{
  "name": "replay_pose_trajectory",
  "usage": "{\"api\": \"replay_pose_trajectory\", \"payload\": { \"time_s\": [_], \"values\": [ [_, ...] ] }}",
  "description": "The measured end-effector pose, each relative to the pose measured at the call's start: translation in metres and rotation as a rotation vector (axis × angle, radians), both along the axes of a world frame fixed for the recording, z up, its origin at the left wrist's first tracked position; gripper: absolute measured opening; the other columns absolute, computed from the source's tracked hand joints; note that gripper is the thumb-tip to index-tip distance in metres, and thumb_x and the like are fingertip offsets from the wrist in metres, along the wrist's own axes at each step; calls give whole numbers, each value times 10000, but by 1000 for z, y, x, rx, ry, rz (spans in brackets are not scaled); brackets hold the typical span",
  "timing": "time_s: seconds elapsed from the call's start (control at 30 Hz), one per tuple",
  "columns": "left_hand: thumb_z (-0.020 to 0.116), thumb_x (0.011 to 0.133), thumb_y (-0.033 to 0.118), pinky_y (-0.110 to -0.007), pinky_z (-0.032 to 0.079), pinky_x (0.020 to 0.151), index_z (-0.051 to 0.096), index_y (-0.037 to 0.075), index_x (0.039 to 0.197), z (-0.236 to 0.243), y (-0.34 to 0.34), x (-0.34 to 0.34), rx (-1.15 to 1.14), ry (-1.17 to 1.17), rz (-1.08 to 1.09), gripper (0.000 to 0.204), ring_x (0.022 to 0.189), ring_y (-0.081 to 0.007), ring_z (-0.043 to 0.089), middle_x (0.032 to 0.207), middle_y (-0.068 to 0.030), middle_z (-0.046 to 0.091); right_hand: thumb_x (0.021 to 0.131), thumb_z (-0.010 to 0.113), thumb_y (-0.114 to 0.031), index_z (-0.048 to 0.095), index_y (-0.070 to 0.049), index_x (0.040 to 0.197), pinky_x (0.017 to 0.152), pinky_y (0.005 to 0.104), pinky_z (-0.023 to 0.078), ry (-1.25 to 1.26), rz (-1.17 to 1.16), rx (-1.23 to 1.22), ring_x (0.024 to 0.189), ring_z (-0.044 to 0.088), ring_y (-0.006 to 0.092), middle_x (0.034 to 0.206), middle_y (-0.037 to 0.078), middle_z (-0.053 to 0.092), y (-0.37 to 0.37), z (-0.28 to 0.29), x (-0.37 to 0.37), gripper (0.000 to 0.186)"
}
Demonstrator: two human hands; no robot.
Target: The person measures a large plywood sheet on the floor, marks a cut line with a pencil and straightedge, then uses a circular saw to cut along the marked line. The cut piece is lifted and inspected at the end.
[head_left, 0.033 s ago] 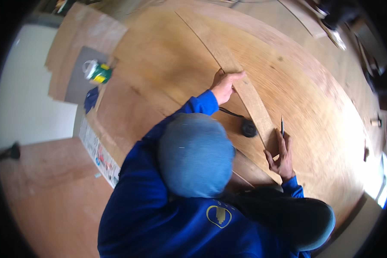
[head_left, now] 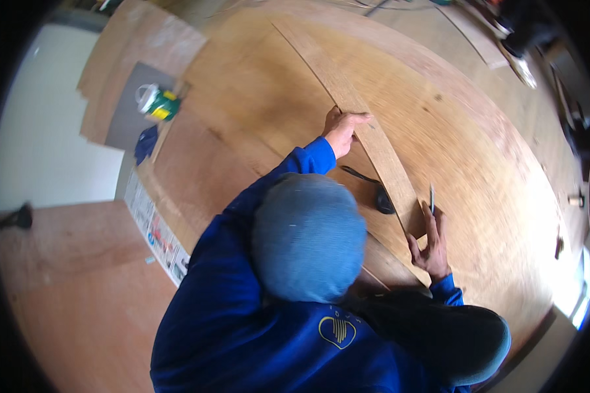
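My left hand (head_left: 341, 132) grips a long flat wooden strip (head_left: 381, 156) near its middle, with the thumb over the top face and the fingers at its edge. The strip lies slantwise on a big curved-edged plywood sheet (head_left: 485, 190). At the strip's near end, my right hand (head_left: 432, 252) has a slim pencil-like marker (head_left: 432, 198) between its fingers, pointing away from me, and the thumb sits by the strip's end. Beside the strip, between my hands, lies a black tape measure (head_left: 385, 202) with a wrist strap; part of it is hidden by the strip.
My denim-covered knee (head_left: 311, 239) rises in the middle and hides part of the sheet. A green and white tub (head_left: 157, 103) stands at the far left on a grey board (head_left: 128, 124). Newspaper (head_left: 154, 226) lies at left. Another person's shoe (head_left: 520, 65) shows at the far right.
The view has shifted slightly, and the surroundings have slid a little in it. Both hands keep the same hold.
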State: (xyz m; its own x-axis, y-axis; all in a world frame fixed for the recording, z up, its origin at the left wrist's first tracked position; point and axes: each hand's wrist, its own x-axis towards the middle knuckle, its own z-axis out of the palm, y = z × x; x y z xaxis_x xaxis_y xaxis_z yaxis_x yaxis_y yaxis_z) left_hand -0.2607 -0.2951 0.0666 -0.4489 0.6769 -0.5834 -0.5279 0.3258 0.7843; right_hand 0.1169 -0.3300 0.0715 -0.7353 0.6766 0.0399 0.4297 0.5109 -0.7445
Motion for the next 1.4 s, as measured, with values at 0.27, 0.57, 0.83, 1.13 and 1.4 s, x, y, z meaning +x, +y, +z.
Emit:
{"api": "replay_pose_trajectory", "payload": {
  "time_s": [0.27,0.57,0.83,1.13,1.4],
  "values": [
    [720,947,61,-391,586,959,689,-67,1207,-76,-159,-223,217,54,-69,291,1084,-266,730,1185,-162,747,991,619,5,600,-30,1425,826,376,539,-130,-404,55,979,636,281,1199,185,608,-8,-42,54,436],
    [648,1032,298,-402,508,1053,685,9,1280,-101,-385,-317,-579,881,-115,382,1178,-273,650,1275,-154,698,916,559,105,712,-43,1159,771,425,563,-86,-527,-82,860,686,332,1047,178,655,-29,-57,93,323],
    [647,1009,431,-398,530,936,687,7,1214,-89,-319,-238,-657,197,-218,472,1063,-267,669,1178,-161,713,910,577,8,506,-50,1187,538,360,426,-110,-1454,-284,597,586,191,695,62,560,-83,-82,167,292],
    [647,984,580,-393,554,805,690,5,1141,-103,-229,-134,-697,-262,-595,598,934,-259,690,1069,-170,729,938,657,-396,657,29,952,594,393,504,-68,-1934,-625,662,667,220,728,134,671,-175,-165,304,425],
    [608,963,728,-368,543,636,682,15,1094,-153,-193,-58,-694,-218,-516,728,761,-232,682,923,-163,731,967,741,-518,717,76,800,512,377,518,-1,-1809,-710,567,672,225,721,178,725,-164,-164,315,617]
  ]
}}
